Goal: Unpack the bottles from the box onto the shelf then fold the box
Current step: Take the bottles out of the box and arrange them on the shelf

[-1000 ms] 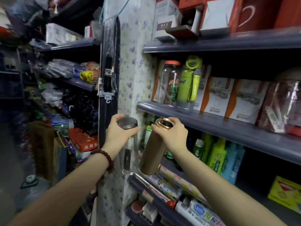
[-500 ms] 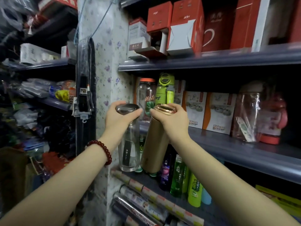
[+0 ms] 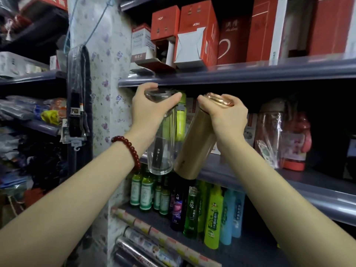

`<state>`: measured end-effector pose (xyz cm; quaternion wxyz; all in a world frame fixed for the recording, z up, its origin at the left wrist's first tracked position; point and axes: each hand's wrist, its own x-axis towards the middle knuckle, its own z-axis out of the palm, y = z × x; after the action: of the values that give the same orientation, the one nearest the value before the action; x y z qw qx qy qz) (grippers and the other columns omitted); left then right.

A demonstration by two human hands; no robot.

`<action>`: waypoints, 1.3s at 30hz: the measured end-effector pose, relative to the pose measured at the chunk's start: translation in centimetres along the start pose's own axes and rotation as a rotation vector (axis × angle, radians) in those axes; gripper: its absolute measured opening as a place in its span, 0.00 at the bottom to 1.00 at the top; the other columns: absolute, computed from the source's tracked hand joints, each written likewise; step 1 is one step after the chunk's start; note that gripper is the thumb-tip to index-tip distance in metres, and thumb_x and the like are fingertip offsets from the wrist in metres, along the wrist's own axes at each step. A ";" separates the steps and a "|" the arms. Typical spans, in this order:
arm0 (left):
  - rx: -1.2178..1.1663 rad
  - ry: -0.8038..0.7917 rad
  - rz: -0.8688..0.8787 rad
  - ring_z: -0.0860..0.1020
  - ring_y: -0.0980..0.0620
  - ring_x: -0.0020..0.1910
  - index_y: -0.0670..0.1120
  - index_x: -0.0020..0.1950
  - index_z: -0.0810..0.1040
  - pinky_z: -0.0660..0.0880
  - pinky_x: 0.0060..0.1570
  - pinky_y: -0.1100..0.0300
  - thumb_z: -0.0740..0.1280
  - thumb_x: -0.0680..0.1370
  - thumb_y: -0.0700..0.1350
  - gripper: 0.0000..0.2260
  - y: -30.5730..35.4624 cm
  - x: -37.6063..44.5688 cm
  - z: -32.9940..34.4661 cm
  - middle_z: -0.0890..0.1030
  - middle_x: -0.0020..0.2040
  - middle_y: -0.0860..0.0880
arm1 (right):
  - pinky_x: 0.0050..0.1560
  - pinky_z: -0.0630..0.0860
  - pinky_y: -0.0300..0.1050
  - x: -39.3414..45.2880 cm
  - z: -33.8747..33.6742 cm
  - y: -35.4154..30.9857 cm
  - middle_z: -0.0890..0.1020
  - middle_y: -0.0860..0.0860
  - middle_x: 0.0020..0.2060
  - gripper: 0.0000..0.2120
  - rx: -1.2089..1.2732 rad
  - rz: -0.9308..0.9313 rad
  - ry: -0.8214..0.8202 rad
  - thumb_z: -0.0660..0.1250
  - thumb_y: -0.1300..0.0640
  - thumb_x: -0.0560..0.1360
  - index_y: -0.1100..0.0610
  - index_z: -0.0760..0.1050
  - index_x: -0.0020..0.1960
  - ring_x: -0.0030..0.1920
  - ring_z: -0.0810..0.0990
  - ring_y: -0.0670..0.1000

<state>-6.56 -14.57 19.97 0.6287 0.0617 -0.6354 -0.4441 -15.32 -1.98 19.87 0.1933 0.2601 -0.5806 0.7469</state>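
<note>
The left hand [image 3: 148,110] has its grip clamped round the top of a clear glass bottle [image 3: 161,143], fingers curled over the lid so that most of the lid is hidden. The bottle hangs upright in front of the middle shelf [image 3: 250,174], its base just below the level of the shelf's front edge. The right hand [image 3: 227,116] is clamped on the cap end of a gold bottle [image 3: 196,147], which tilts with its base swung left until it sits just beside the glass bottle's base; whether the two touch cannot be told. A red bead bracelet [image 3: 129,149] circles the left wrist.

Behind the glass bottle a green bottle [image 3: 181,120] stands on the middle shelf, seen partly through the glass. Further right a wrapped clear bottle [image 3: 269,135] and a red-based one [image 3: 296,143] are dim and blurred. The upper shelf [image 3: 231,74] carries red boxes [image 3: 196,35], cut off at the top edge. The lower shelf holds green bottles [image 3: 144,191] whose labels are too small to read. The task's box is out of view
</note>
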 end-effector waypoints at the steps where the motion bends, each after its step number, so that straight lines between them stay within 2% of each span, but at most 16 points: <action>1: 0.003 -0.006 0.014 0.75 0.60 0.53 0.50 0.59 0.75 0.73 0.49 0.75 0.78 0.64 0.53 0.26 0.1 0.0 0.7 0.77 0.56 0.54 | 0.59 0.77 0.48 0.2 -0.5 -0.2 0.82 0.47 0.51 0.34 -0.002 -0.007 0.014 0.79 0.41 0.57 0.52 0.76 0.60 0.53 0.80 0.48; 4: 0.037 -0.027 0.049 0.77 0.56 0.56 0.53 0.58 0.75 0.75 0.57 0.60 0.78 0.62 0.57 0.27 0.3 -0.2 2.6 0.78 0.55 0.54 | 0.59 0.77 0.48 0.8 -1.9 -0.6 0.81 0.46 0.50 0.32 0.013 -0.045 0.065 0.79 0.41 0.59 0.50 0.75 0.59 0.54 0.80 0.48; 9: 0.034 -0.059 0.126 0.77 0.56 0.55 0.53 0.58 0.74 0.76 0.55 0.62 0.78 0.62 0.56 0.27 1.0 -0.4 5.8 0.79 0.54 0.54 | 0.59 0.77 0.48 1.8 -3.7 -0.7 0.81 0.41 0.45 0.29 0.033 -0.111 0.129 0.79 0.43 0.60 0.49 0.75 0.57 0.51 0.80 0.44; 13: 0.012 -0.118 0.144 0.78 0.54 0.55 0.55 0.57 0.75 0.77 0.57 0.54 0.78 0.60 0.59 0.28 1.1 -0.3 8.2 0.80 0.53 0.54 | 0.60 0.77 0.48 2.9 -4.9 0.3 0.80 0.40 0.45 0.31 0.036 -0.138 0.179 0.79 0.43 0.60 0.49 0.74 0.59 0.52 0.81 0.44; 16: 0.008 -0.188 0.196 0.78 0.58 0.53 0.52 0.58 0.75 0.76 0.56 0.59 0.79 0.63 0.53 0.26 1.0 -0.6 9.7 0.80 0.52 0.55 | 0.61 0.76 0.49 3.9 -5.9 1.5 0.79 0.38 0.45 0.32 0.037 -0.104 0.194 0.79 0.43 0.60 0.50 0.74 0.60 0.53 0.80 0.45; 20: 0.044 -0.280 0.255 0.77 0.62 0.53 0.54 0.56 0.75 0.72 0.52 0.70 0.79 0.63 0.53 0.25 0.3 -0.6 11.3 0.79 0.51 0.58 | 0.61 0.76 0.49 5.6 -7.2 2.6 0.81 0.42 0.47 0.33 0.021 -0.023 0.210 0.78 0.41 0.59 0.49 0.75 0.61 0.52 0.80 0.46; 22: 0.065 -0.308 0.261 0.77 0.62 0.52 0.54 0.55 0.75 0.73 0.53 0.70 0.79 0.62 0.53 0.25 -0.2 -0.4 11.9 0.80 0.51 0.58 | 0.61 0.76 0.49 6.5 -7.5 2.9 0.83 0.44 0.48 0.32 0.017 0.003 0.204 0.79 0.42 0.59 0.51 0.76 0.61 0.52 0.81 0.46; 25: 0.083 -0.308 0.253 0.78 0.59 0.54 0.54 0.55 0.76 0.74 0.58 0.62 0.79 0.61 0.54 0.25 -1.1 0.3 12.4 0.80 0.52 0.57 | 0.60 0.77 0.49 7.6 -7.7 3.3 0.84 0.46 0.49 0.35 0.008 0.021 0.168 0.78 0.40 0.57 0.52 0.77 0.61 0.52 0.81 0.47; 29: 0.097 -0.329 0.162 0.79 0.57 0.55 0.54 0.55 0.77 0.75 0.60 0.53 0.77 0.58 0.60 0.28 -2.6 1.8 12.4 0.81 0.53 0.55 | 0.58 0.78 0.51 8.9 -6.9 3.4 0.84 0.47 0.51 0.39 -0.014 0.035 0.066 0.78 0.35 0.53 0.52 0.77 0.60 0.54 0.81 0.49; 32: 0.096 -0.331 0.079 0.79 0.56 0.54 0.53 0.56 0.78 0.76 0.60 0.52 0.76 0.58 0.62 0.30 -3.4 2.8 12.4 0.82 0.53 0.54 | 0.59 0.78 0.52 9.5 -5.4 3.0 0.83 0.47 0.52 0.43 -0.024 0.021 -0.043 0.78 0.33 0.50 0.51 0.76 0.60 0.55 0.81 0.50; 35: 0.093 -0.324 0.031 0.78 0.55 0.55 0.50 0.60 0.76 0.76 0.59 0.54 0.77 0.63 0.58 0.29 -3.8 3.4 12.7 0.81 0.55 0.53 | 0.63 0.74 0.50 9.5 -3.8 2.8 0.80 0.50 0.57 0.41 -0.036 -0.012 -0.107 0.78 0.38 0.58 0.55 0.70 0.63 0.59 0.79 0.51; 37: 0.096 -0.319 -0.009 0.76 0.54 0.57 0.49 0.62 0.74 0.74 0.57 0.58 0.76 0.66 0.57 0.29 -4.0 3.7 13.0 0.78 0.57 0.52 | 0.63 0.71 0.46 9.4 -2.8 2.9 0.77 0.53 0.61 0.37 -0.057 -0.041 -0.116 0.75 0.41 0.65 0.57 0.66 0.66 0.62 0.75 0.53; 39: 0.071 -0.315 -0.044 0.75 0.54 0.58 0.47 0.64 0.72 0.72 0.56 0.60 0.73 0.68 0.59 0.29 -4.1 3.9 12.9 0.77 0.59 0.51 | 0.64 0.69 0.49 9.2 -1.8 3.2 0.73 0.56 0.63 0.34 -0.092 -0.067 -0.104 0.70 0.41 0.70 0.59 0.64 0.67 0.64 0.72 0.57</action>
<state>-20.34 -13.24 22.60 0.5091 0.0274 -0.7397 -0.4392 -24.77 -1.17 22.75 0.1997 0.3087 -0.6145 0.6980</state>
